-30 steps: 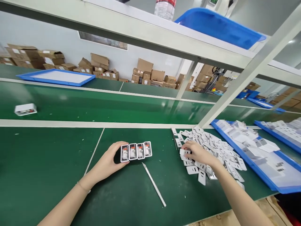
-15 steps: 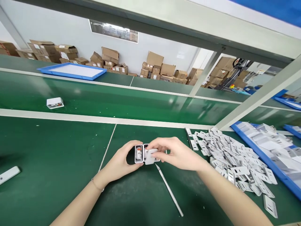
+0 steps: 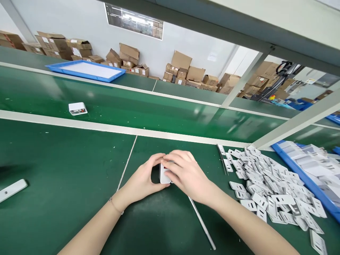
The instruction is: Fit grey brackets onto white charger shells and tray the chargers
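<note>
On the green bench, my left hand is wrapped round the left end of a small white housing that stands on the mat. My right hand lies over its front and top, fingers pressed against it, so most of the housing is hidden. A white cover plate that the right hand carried is out of sight beneath those fingers. To the right spreads a heap of several white cover plates. A thin metal scalpel lies on the mat under my right wrist.
A white housing rides on the green conveyor belt behind the bench. A white flat piece lies at the left edge. Blue trays sit at right and on the far bench. Cardboard boxes line the back wall. A metal frame post slants at right.
My right hand left the heap with a white plate, brought it to the housing and now presses over it. The view swung a little to the left.
</note>
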Demonstrator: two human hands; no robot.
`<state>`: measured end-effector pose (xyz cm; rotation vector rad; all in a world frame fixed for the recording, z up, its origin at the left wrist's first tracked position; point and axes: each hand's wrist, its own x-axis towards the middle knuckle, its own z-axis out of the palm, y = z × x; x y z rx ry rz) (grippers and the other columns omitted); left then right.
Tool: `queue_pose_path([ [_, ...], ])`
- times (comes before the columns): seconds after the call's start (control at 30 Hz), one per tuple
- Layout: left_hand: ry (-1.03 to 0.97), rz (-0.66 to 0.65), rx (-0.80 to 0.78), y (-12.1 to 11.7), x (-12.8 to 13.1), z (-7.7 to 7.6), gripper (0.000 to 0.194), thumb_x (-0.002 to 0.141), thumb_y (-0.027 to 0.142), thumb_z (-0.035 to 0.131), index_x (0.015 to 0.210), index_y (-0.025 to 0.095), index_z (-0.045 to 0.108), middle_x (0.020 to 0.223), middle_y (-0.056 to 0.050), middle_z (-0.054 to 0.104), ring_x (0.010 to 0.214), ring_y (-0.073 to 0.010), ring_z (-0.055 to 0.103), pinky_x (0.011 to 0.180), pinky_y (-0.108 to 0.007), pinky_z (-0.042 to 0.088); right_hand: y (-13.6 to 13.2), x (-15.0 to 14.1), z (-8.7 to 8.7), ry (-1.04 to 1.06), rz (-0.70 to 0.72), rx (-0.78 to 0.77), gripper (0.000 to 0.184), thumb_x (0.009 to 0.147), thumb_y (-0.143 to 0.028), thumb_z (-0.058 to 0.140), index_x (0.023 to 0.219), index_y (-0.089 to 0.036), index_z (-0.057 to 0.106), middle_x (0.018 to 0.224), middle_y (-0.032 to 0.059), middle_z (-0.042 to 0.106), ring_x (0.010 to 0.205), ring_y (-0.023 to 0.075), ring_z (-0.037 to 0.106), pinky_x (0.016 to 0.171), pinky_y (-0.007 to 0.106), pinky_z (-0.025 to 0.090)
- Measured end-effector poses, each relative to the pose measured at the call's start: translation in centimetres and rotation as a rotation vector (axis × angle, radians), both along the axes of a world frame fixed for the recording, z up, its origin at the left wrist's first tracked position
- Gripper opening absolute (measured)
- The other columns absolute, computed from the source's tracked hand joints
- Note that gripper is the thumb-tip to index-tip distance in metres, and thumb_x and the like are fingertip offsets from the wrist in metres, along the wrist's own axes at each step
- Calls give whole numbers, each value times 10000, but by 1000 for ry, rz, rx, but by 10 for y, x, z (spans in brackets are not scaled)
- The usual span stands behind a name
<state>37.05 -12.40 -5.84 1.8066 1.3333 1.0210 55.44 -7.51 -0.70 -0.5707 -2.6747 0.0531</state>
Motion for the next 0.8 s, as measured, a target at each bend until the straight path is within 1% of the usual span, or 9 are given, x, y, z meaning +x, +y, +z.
queue_pose_path([
  [0.1, -11, 3, 6, 1, 1, 0, 699, 785, 307, 697, 1345, 292, 279, 1296, -32, 588, 1237, -193, 543, 1023, -337, 475, -5, 2, -22, -23, 10, 235, 388, 1000, -236, 377, 1283, -25, 540, 1355, 150, 539, 1339, 250, 402, 1140, 496, 296],
  [0.2, 31, 8, 19, 0, 2, 0, 687, 773, 323, 707, 1329, 287, 305, 1316, -43, 574, 1246, -201, 538, 1038, -346, 467, -10, 2, -32, -83, -13, 311, 463, 1006, -263, 345, 1339, 33, 470, 1430, 183, 443, 1392, 267, 325, 1173, 505, 232],
  [0.3, 77, 25, 67, -2, 3, -2, 638, 801, 378, 673, 1329, 295, 324, 1379, -50, 516, 1265, -209, 520, 1036, -346, 471, -14, 12, -20, -114, 33, 230, 465, 1016, -325, 335, 1355, -43, 484, 1455, 134, 424, 1417, 235, 281, 1193, 510, 176],
  [0.4, 136, 40, 94, -3, 3, -5, 590, 833, 412, 624, 1337, 317, 334, 1360, -28, 525, 1251, -204, 529, 1030, -349, 473, -18, 47, 5, -152, 156, 25, 375, 1002, -370, 396, 1251, -186, 607, 1482, 33, 406, 1438, 205, 232, 1200, 458, 192],
  [0.47, 167, 42, 85, -2, 3, -6, 568, 838, 444, 606, 1332, 328, 351, 1342, -14, 534, 1227, -206, 541, 1013, -353, 482, -20, 87, 20, -86, 35, -87, 331, 997, -334, 415, 1199, -199, 641, 1422, 35, 487, 1377, 186, 364, 1154, 384, 319],
  [0.53, 179, 46, 65, -2, 3, -7, 540, 841, 480, 586, 1317, 326, 383, 1332, -16, 536, 1194, -216, 558, 975, -354, 503, -19, 132, 30, 13, -272, -142, 326, 995, -293, 405, 1199, -184, 635, 1261, 69, 620, 1198, 186, 550, 1038, 370, 451],
  [0.6, 188, 49, 45, -2, 4, -7, 529, 843, 504, 574, 1307, 309, 410, 1326, -36, 535, 1168, -235, 568, 937, -361, 520, -16, 172, 30, -32, -518, -187, 320, 974, -285, 421, 1181, -174, 639, 1139, 94, 671, 1071, 225, 608, 936, 418, 503],
  [0.7, 202, 72, 37, -1, 8, -8, 547, 830, 517, 587, 1299, 286, 428, 1323, -68, 527, 1159, -266, 564, 933, -402, 514, -10, 206, 17, -255, -583, -290, 297, 895, -258, 516, 1137, -156, 656, 1099, 117, 675, 1058, 281, 595, 898, 471, 494],
  [0.8, 178, 112, 28, -2, 12, -8, 538, 844, 507, 575, 1309, 289, 415, 1340, -74, 507, 1186, -276, 537, 968, -434, 487, -2, 212, 0, -299, -556, -321, 266, 852, -187, 515, 1068, -147, 665, 1033, 115, 679, 1003, 279, 606, 880, 479, 485],
])
